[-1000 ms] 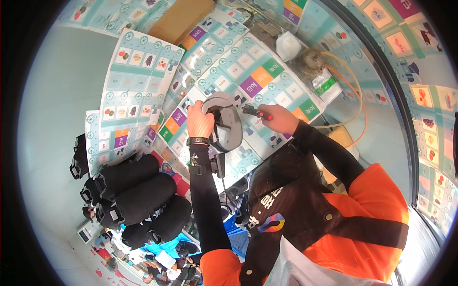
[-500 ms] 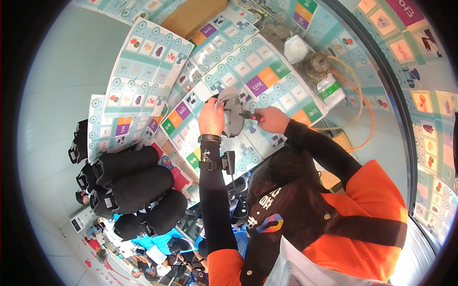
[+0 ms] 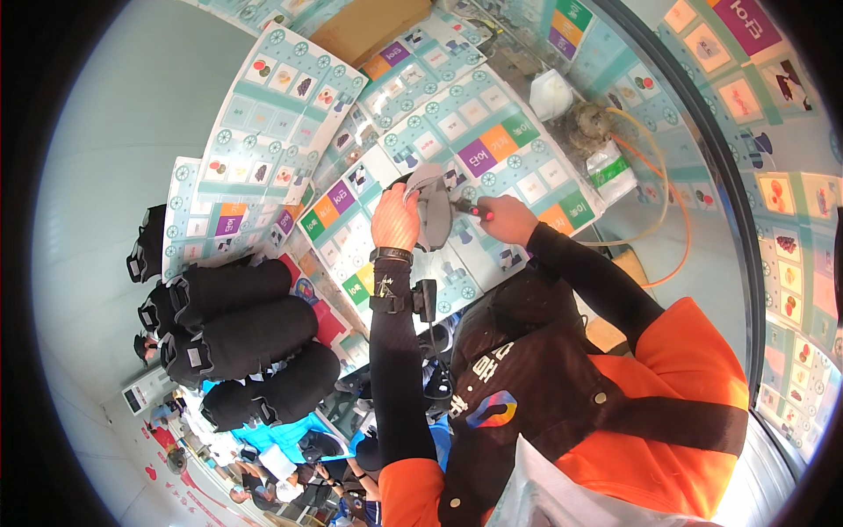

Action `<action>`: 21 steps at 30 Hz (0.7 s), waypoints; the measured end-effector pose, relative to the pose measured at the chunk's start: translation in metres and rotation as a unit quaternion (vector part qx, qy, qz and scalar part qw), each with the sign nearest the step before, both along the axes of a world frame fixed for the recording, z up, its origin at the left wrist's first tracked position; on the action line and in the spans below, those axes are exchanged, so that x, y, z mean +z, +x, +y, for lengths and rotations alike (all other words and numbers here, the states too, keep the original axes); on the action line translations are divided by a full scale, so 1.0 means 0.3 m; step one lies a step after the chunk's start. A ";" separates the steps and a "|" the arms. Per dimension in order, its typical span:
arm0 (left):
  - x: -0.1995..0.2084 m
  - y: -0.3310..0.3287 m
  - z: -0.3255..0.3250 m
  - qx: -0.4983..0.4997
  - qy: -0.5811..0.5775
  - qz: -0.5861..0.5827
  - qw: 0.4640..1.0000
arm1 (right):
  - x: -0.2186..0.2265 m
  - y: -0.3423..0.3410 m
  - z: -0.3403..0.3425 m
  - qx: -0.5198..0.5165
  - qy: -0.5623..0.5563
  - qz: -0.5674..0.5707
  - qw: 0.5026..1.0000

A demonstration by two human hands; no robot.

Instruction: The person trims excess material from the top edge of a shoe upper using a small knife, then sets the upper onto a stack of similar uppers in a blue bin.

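Observation:
My left hand (image 3: 396, 218) is closed on a grey cap (image 3: 435, 221), gripping its left side with the fingers on the far edge. The cap's curved lighter grey part (image 3: 425, 176) stands up beside those fingers. From the right, my right hand (image 3: 509, 220) is closed round a small hand tool with a red and black handle (image 3: 479, 212). The tool's dark head meets the cap's right side; its exact kind is too small to make out. Both hands are above a table covered with printed sheets (image 3: 527, 158).
Long nested stacks of black caps (image 3: 250, 329) lie at the left. A printed board (image 3: 263, 114) stands behind them, and a cardboard box (image 3: 369, 31) sits at the far edge. At the right are a white-and-green packet (image 3: 608, 171) and an orange hose (image 3: 676, 211). Several people are at lower left.
The right hand and its tool have shifted slightly rightward along the cap. The cap has turned a little in my left hand. The whole view has moved slightly.

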State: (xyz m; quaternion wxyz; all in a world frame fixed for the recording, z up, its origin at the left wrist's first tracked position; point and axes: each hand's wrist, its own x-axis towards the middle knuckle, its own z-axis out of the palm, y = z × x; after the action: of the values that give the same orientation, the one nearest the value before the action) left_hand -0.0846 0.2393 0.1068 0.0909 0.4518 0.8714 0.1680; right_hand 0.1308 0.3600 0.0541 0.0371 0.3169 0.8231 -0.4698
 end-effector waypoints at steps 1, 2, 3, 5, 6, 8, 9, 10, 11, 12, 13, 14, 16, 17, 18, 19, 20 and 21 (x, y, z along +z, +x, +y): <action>0.011 0.009 0.008 -0.006 -0.007 0.003 1.000 | -0.007 0.004 -0.002 -0.039 0.011 0.009 0.999; 0.023 0.017 0.013 -0.011 -0.014 0.006 1.000 | -0.015 0.008 0.000 -0.038 0.010 0.010 0.999; 0.026 0.013 0.011 -0.011 -0.014 0.008 1.000 | -0.017 0.005 0.007 -0.010 0.006 -0.009 1.000; 0.033 0.008 0.005 -0.008 -0.040 0.001 0.999 | -0.021 -0.004 0.003 0.017 0.002 -0.024 1.000; 0.039 0.003 -0.001 -0.021 -0.036 0.012 0.999 | -0.019 -0.004 -0.004 0.032 -0.011 -0.015 0.999; 0.045 0.008 -0.019 -0.002 -0.039 0.032 0.999 | -0.014 0.002 -0.008 0.037 -0.024 0.005 0.999; 0.061 0.012 -0.023 0.016 -0.042 0.050 0.998 | -0.004 0.004 0.005 0.037 -0.022 0.008 0.999; 0.072 0.034 -0.031 0.009 0.014 0.056 0.998 | 0.000 0.023 0.018 0.004 -0.047 0.042 0.998; 0.084 0.047 -0.038 0.004 0.014 0.054 0.998 | 0.003 0.037 0.030 -0.029 -0.072 0.075 0.994; 0.122 0.060 -0.054 0.023 0.016 0.044 0.999 | 0.021 0.035 0.033 -0.042 -0.071 0.094 0.992; 0.144 0.069 -0.063 0.041 0.018 0.033 0.998 | 0.033 0.031 0.035 -0.043 -0.071 0.094 0.992; 0.098 0.061 -0.083 0.031 0.052 0.056 0.997 | 0.042 0.028 0.037 -0.053 -0.074 0.088 0.992; 0.051 0.072 -0.098 0.044 0.064 0.050 0.996 | 0.046 0.006 0.045 -0.058 -0.073 0.087 0.992; 0.028 0.075 -0.107 0.056 0.073 0.042 0.995 | 0.032 -0.009 0.042 -0.026 -0.054 0.069 0.996; 0.011 0.078 -0.110 0.049 0.085 0.031 0.995 | 0.023 -0.017 0.039 0.003 -0.036 0.048 0.998; -0.002 0.079 -0.120 0.049 0.085 0.031 0.995 | 0.014 -0.027 0.032 0.003 -0.035 0.048 0.998; -0.015 0.081 -0.130 0.064 0.072 0.017 0.995 | 0.005 -0.043 0.021 -0.006 -0.014 0.031 0.999; -0.014 0.095 -0.134 0.078 0.057 0.001 0.995 | -0.008 -0.048 0.006 -0.015 0.005 0.012 1.000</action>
State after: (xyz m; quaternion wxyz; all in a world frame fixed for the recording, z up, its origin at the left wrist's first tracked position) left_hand -0.0561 0.1992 0.1026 0.0508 0.3874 0.8930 0.2236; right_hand 0.1164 0.3619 0.0516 0.0187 0.3244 0.8208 -0.4698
